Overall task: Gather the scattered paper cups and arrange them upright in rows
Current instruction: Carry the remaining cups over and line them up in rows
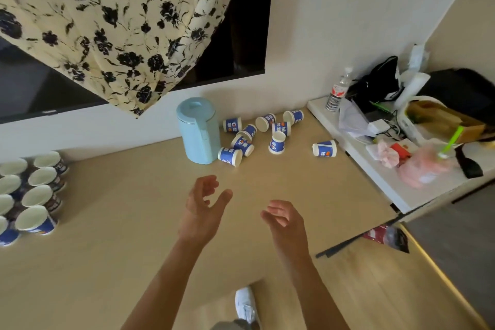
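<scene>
Standing beside the scattered cups (263, 132), a blue canister (198, 130) crowds them.

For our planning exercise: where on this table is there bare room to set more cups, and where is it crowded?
Free: the tan wooden tabletop between the rows of upright blue-and-white paper cups and the pale blue cylindrical canister. Crowded: the tipped paper cups right of the canister, and the cluttered white shelf.

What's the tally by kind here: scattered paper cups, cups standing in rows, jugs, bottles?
Scattered blue-and-white paper cups: 9
Upright blue-and-white paper cups in rows: 8 in view, at the frame's edge
Light blue lidded plastic jug: 1
Clear plastic water bottle: 1
Total: 19
</scene>
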`<state>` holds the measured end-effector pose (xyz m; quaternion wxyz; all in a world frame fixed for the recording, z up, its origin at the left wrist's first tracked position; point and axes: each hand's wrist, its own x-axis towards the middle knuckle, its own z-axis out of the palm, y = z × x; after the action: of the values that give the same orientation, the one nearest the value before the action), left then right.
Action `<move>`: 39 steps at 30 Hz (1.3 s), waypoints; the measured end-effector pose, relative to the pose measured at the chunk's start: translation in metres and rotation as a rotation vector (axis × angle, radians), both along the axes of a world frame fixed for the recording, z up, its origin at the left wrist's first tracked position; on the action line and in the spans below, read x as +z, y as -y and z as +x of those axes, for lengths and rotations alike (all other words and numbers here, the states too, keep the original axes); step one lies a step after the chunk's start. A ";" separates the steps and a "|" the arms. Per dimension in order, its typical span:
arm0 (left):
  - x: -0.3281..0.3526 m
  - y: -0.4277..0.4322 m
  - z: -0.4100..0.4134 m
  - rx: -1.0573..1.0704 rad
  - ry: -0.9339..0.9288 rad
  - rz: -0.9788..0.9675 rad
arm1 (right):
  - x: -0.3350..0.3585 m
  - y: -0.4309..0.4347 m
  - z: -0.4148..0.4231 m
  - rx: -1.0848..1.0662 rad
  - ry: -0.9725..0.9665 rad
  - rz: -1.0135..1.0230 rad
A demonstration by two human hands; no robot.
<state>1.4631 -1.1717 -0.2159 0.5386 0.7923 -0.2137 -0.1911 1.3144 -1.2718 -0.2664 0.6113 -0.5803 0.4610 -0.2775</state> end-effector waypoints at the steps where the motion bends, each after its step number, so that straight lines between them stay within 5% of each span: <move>1: -0.009 0.016 0.004 0.005 -0.019 0.017 | -0.003 0.014 -0.001 0.007 -0.021 -0.004; 7: -0.046 0.102 0.029 -0.005 0.005 0.190 | -0.007 0.095 0.004 0.065 -0.082 0.024; 20: -0.137 0.192 0.078 -0.259 0.413 0.807 | -0.049 0.200 0.052 0.314 -0.156 0.190; 24: -0.139 0.223 0.106 -0.255 0.554 0.862 | -0.054 0.225 0.054 0.367 -0.175 0.177; 39: -0.168 0.223 0.131 -0.540 0.769 1.296 | -0.081 0.253 0.055 0.460 -0.260 0.176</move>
<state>1.5941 -1.3952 -0.3838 -0.2053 0.8788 -0.4153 -0.1144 1.3689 -1.5243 -0.3476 0.6420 -0.6452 0.4140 -0.0136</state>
